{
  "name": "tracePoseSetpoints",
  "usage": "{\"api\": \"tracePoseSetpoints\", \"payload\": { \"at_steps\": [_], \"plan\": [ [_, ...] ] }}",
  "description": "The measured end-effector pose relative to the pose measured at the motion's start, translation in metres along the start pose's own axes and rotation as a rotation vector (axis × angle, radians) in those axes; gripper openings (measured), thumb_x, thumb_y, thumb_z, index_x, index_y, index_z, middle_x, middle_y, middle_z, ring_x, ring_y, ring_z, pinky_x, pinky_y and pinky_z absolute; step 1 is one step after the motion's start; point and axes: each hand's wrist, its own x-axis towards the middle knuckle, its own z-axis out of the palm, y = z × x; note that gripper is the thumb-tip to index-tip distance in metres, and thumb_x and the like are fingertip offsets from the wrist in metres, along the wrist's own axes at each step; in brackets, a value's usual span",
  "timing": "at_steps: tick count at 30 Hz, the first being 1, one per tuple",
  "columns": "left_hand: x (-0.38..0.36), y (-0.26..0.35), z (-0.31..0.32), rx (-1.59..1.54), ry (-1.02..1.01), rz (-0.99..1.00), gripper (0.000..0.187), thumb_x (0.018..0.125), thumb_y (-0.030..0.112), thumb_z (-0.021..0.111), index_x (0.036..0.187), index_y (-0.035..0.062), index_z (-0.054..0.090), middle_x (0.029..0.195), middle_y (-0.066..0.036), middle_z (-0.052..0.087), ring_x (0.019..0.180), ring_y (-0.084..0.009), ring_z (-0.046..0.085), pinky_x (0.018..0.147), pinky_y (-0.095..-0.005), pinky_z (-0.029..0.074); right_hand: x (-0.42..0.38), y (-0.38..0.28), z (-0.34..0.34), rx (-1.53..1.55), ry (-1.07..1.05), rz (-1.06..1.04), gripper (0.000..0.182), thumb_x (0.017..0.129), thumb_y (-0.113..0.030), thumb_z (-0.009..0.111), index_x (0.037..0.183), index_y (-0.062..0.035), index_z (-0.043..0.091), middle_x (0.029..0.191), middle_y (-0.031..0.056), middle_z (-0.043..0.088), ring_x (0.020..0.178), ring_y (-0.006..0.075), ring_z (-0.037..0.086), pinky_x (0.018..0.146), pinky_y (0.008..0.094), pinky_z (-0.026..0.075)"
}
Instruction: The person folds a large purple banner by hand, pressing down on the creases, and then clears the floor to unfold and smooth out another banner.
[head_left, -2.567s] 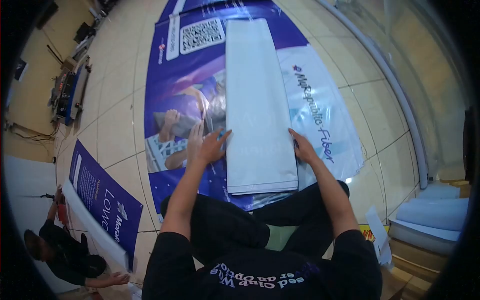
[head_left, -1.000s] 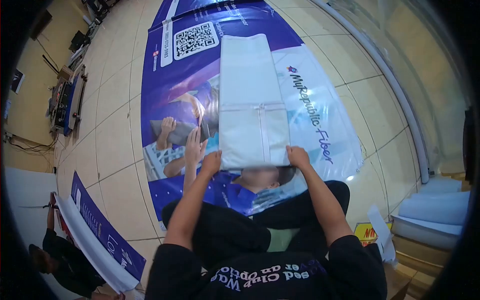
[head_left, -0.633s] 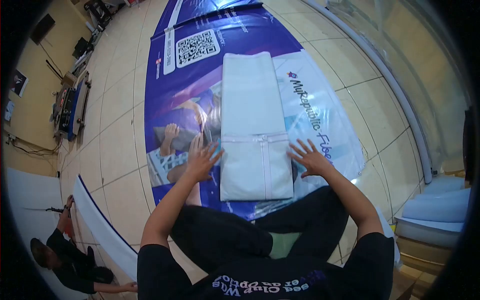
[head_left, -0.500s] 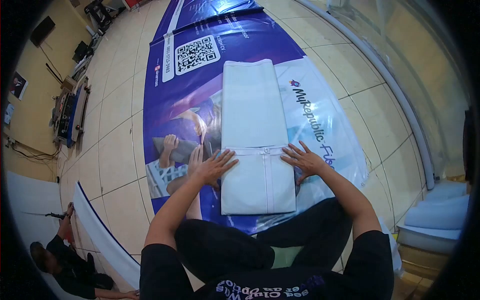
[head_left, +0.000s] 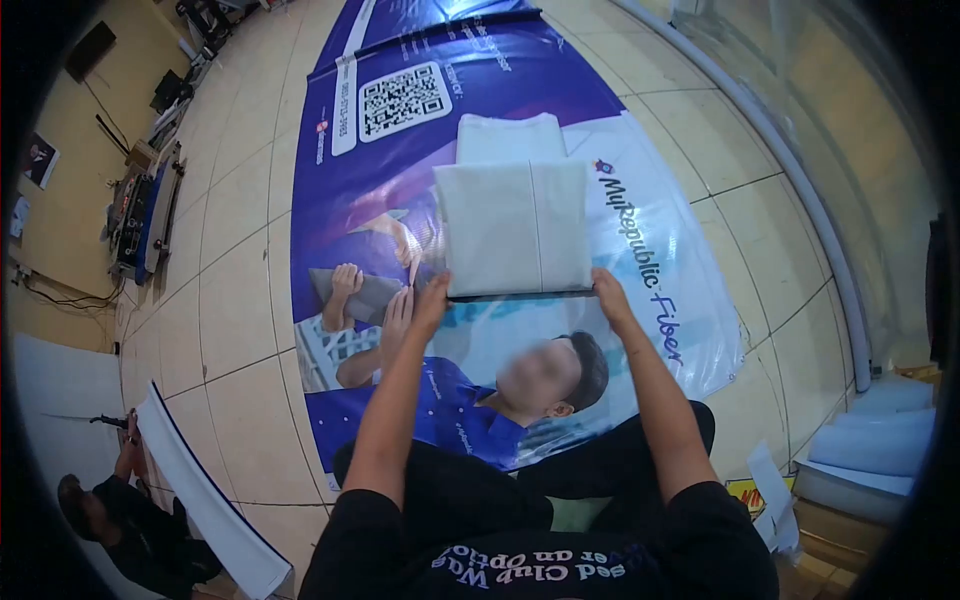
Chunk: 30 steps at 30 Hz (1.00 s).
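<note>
A white folded banner sheet [head_left: 515, 225] lies in front of me, its near part turned up over the far part so the plain back with a thin seam line shows. My left hand [head_left: 432, 300] is closed at its near left corner. At the near right corner my right hand [head_left: 608, 292] grips the edge in the same way. The far end of the sheet sticks out beyond the fold. Beneath it spreads a large printed banner [head_left: 370, 190] in purple and white, with a QR code and a pictured person in a cap. My fingertips are partly hidden.
Tiled floor [head_left: 235, 250] surrounds the banner. At the lower left another person [head_left: 140, 530] handles a long white sheet [head_left: 205, 490]. A grey pipe [head_left: 770, 140] runs along the right. White bundles and boxes [head_left: 870, 440] sit lower right; a machine [head_left: 150, 215] stands left.
The near part of the white sheet has been folded away from me onto the far part. Both hands went from lying spread beside it to gripping its near corners, uncovering the printed person.
</note>
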Motion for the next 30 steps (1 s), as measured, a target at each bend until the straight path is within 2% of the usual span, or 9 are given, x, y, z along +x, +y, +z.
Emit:
{"api": "tracePoseSetpoints", "payload": {
  "at_steps": [3,6,11,13,17,22,24,26,30],
  "plan": [
    [-0.019,0.006,0.036,0.665,0.466,0.161,0.068,0.079,0.060,0.045,0.102,-0.0035,0.053,0.093,-0.022,0.059,0.093,-0.0347,0.055,0.080,-0.0390,0.041,-0.014,0.008,0.014,-0.167,0.114,-0.012,0.041,0.085,-0.037,0.051,0.103,-0.0002,0.053,0.083,0.0068,0.058,0.078,0.0168,0.052,0.073,0.0284,0.041],
    [-0.051,-0.011,0.035,0.733,0.470,0.111,0.064,0.079,0.058,0.046,0.098,-0.0025,0.054,0.092,-0.023,0.059,0.093,-0.0360,0.055,0.079,-0.0403,0.042,-0.057,0.015,0.009,-0.320,0.168,0.060,0.038,0.083,-0.036,0.054,0.095,-0.0005,0.056,0.076,0.0077,0.058,0.071,0.0174,0.054,0.068,0.0299,0.044],
    [-0.127,-0.041,0.017,0.832,0.140,-0.042,0.059,0.080,0.055,0.046,0.087,-0.0030,0.056,0.083,-0.019,0.061,0.083,-0.0340,0.059,0.073,-0.0411,0.044,-0.162,0.003,-0.015,-0.267,0.025,0.368,0.039,0.080,-0.037,0.055,0.091,0.0005,0.059,0.077,0.0142,0.061,0.069,0.0232,0.058,0.069,0.0350,0.046],
    [-0.157,-0.028,0.018,0.805,-0.158,-0.371,0.058,0.080,0.053,0.047,0.089,-0.0041,0.057,0.081,-0.018,0.062,0.082,-0.0325,0.060,0.072,-0.0394,0.045,-0.194,-0.023,-0.025,-0.949,-0.274,0.285,0.044,0.078,-0.040,0.054,0.096,0.0001,0.059,0.085,0.0203,0.060,0.080,0.0330,0.059,0.074,0.0396,0.046],
    [-0.174,0.014,0.028,1.328,-0.261,-0.525,0.058,0.081,0.050,0.046,0.094,-0.0052,0.057,0.084,-0.019,0.062,0.085,-0.0332,0.060,0.076,-0.0389,0.045,-0.192,0.005,-0.047,-0.969,-0.146,0.086,0.049,0.079,-0.039,0.050,0.110,-0.0013,0.053,0.099,0.0217,0.058,0.094,0.0353,0.055,0.082,0.0414,0.043],
    [-0.121,-0.002,0.022,0.889,0.407,0.292,0.053,0.085,0.043,0.040,0.092,-0.0062,0.059,0.089,-0.023,0.060,0.092,-0.0385,0.056,0.082,-0.0425,0.042,-0.134,0.009,-0.059,-0.747,0.009,0.119,0.050,0.081,-0.038,0.050,0.111,0.0018,0.051,0.098,0.0222,0.058,0.088,0.0345,0.058,0.077,0.0375,0.045],
    [-0.088,-0.010,0.021,0.818,0.379,0.236,0.051,0.086,0.042,0.039,0.090,-0.0056,0.059,0.091,-0.024,0.059,0.092,-0.0392,0.054,0.081,-0.0434,0.041,-0.121,0.004,-0.044,-0.645,0.013,0.155,0.049,0.082,-0.037,0.050,0.111,0.0019,0.050,0.100,0.0224,0.058,0.089,0.0335,0.058,0.077,0.0368,0.045],
    [-0.066,-0.012,0.028,0.741,0.349,0.173,0.050,0.088,0.040,0.037,0.088,-0.0049,0.059,0.092,-0.025,0.058,0.093,-0.0398,0.053,0.080,-0.0443,0.040,-0.113,0.006,-0.020,-0.425,-0.031,-0.119,0.043,0.085,-0.033,0.048,0.112,-0.0006,0.051,0.094,0.0203,0.058,0.084,0.0328,0.057,0.073,0.0379,0.044],
    [-0.080,-0.018,0.056,0.880,0.436,0.335,0.044,0.091,0.033,0.033,0.086,-0.0039,0.057,0.086,-0.025,0.056,0.085,-0.0408,0.051,0.074,-0.0465,0.040,-0.119,-0.009,-0.006,-0.614,0.071,-0.190,0.037,0.086,-0.029,0.048,0.108,0.0001,0.053,0.085,0.0176,0.056,0.075,0.0318,0.056,0.067,0.0397,0.044]
  ]
}}
